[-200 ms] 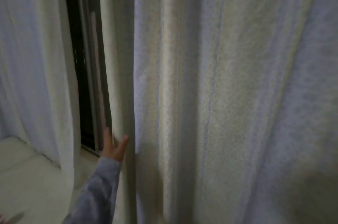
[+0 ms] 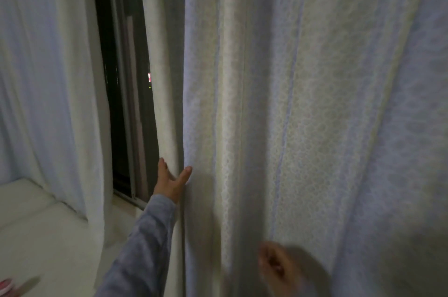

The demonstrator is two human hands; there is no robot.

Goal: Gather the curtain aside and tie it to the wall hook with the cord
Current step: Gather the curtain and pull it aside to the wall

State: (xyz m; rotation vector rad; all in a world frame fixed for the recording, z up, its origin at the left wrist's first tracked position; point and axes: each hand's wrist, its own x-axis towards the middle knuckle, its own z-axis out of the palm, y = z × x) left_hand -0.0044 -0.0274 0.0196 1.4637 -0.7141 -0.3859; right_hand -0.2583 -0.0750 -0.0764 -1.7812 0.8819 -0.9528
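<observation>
A pale patterned curtain (image 2: 315, 102) hangs in folds across the middle and right of the view. My left hand (image 2: 169, 182), in a grey sleeve, reaches its left edge low down. The fingers are spread, with the thumb on the front of the fabric and the other fingers behind the edge. My right hand (image 2: 278, 270) is at the bottom in front of the curtain, blurred, fingers curled with nothing seen in them. No cord or wall hook is in view.
A second white curtain (image 2: 36, 78) hangs at the left. Between the two shows a dark window with its frame (image 2: 118, 78). A pale ledge (image 2: 36, 224) runs below. A red and white object (image 2: 7, 284) lies at the bottom left corner.
My left hand has spread wider on the curtain's edge. My right hand has come into view at the bottom.
</observation>
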